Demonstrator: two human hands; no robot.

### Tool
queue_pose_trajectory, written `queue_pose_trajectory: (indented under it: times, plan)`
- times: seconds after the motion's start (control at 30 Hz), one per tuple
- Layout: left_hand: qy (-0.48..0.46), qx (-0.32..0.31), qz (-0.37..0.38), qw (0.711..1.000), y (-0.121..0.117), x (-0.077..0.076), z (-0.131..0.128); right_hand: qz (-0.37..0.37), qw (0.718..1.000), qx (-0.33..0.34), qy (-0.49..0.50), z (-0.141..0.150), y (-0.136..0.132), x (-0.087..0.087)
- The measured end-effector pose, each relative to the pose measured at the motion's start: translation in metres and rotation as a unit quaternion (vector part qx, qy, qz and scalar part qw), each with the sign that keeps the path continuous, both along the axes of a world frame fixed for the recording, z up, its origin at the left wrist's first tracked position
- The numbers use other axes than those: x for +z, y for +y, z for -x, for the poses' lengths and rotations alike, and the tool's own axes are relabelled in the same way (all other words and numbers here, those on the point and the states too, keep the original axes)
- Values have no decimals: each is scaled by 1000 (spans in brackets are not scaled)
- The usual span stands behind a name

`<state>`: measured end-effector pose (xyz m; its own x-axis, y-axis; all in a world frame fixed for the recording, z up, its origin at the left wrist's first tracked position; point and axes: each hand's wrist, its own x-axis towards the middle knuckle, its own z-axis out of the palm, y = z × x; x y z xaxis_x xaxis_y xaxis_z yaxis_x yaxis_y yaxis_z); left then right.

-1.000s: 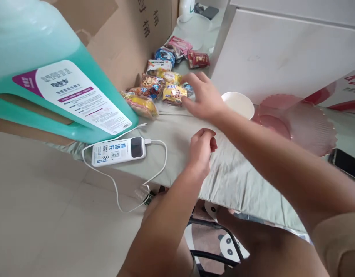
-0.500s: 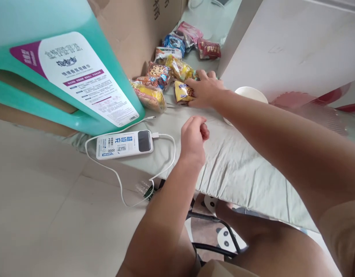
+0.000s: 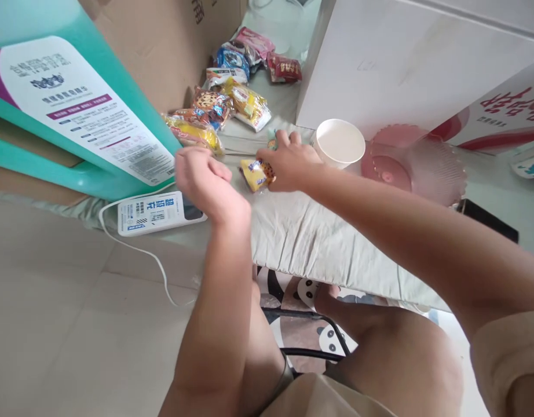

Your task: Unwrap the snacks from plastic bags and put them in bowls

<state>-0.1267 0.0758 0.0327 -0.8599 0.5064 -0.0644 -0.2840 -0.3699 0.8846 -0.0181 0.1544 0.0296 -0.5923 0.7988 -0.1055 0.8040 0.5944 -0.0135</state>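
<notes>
My right hand [image 3: 291, 162] grips a small yellow snack packet [image 3: 255, 175] with a cookie picture, its fingers bent over it just above the cloth. A bit of a greenish packet [image 3: 272, 141] shows by those fingertips; whether it is held too I cannot tell. My left hand [image 3: 206, 180] is curled closed with nothing visible in it, over the end of the white power bank [image 3: 149, 214]. Beyond the left hand lies a pile of wrapped snacks, among them a yellow-wrapped one [image 3: 195, 134], a brown cookie packet [image 3: 210, 103] and a yellow-and-white one [image 3: 248, 104].
A large green jug [image 3: 132, 110] stands at left before a cardboard box [image 3: 145, 52]. To the right are a white paper bowl [image 3: 340, 142], a pink clear plastic dish [image 3: 417, 165], a white box [image 3: 380, 63] and a black object [image 3: 488, 219]. A white cable [image 3: 156, 263] hangs over the edge.
My right hand has drawn the yellow packet nearer, away from the pile. My left hand has moved left and forward, over the power bank. The view has shifted right.
</notes>
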Motion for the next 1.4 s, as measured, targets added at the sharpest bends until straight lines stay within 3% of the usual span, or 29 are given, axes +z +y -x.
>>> queue_pose_trajectory:
  times: [0.1, 0.27, 0.37, 0.47, 0.57, 0.67, 0.77, 0.83, 0.9, 0.97, 1.03, 1.13, 1.2, 1.33, 1.4]
  plan:
    - [94, -5, 17, 995, 0, 0, 12, -11, 1000, -24, 9, -16, -49, 3]
    - [207, -142, 60, 966, -2, -2, -3, -25, 989, -92, 111, -78, -111, -12]
    - [343, -293, 111, 885, -9, -9, -10, -69, 965, -92, 236, -131, -133, -30]
    - [453, -372, 206, 784, -17, -22, -6, -124, 932, -174, 292, -171, -144, -46]
    - [540, -379, 250, 709, -24, -32, 0, -114, 923, -221, 294, -187, -147, -50]
    - [584, -384, 342, 628, -30, -24, 1, -91, 924, -204, 309, -192, -143, -48]
    - [581, -347, 415, 609, -46, 1, 1, -86, 916, -201, 336, -203, -141, -45]
    - [558, -355, 407, 630, -61, 19, 1, -94, 910, -210, 345, -217, -141, -44]
    - [476, -424, 330, 697, -74, 31, -8, -98, 909, -234, 331, -234, -142, -44]
    - [381, -491, 227, 750, -79, 30, -31, -95, 909, -274, 299, -252, -141, -45]
    - [239, -542, 113, 798, -76, 16, -69, -89, 904, -320, 269, -267, -138, -48]
    - [89, -613, 164, 767, -63, -15, -131, -74, 899, -365, 233, -284, -132, -54]
    - [1, -605, 179, 776, -54, -32, -161, -70, 902, -366, 220, -290, -129, -55]
    - [-119, -581, 158, 790, -43, -42, -182, -66, 908, -331, 248, -288, -135, -48]
    - [-137, -579, 139, 791, -40, -41, -181, -44, 895, -323, 303, -281, -143, -41]
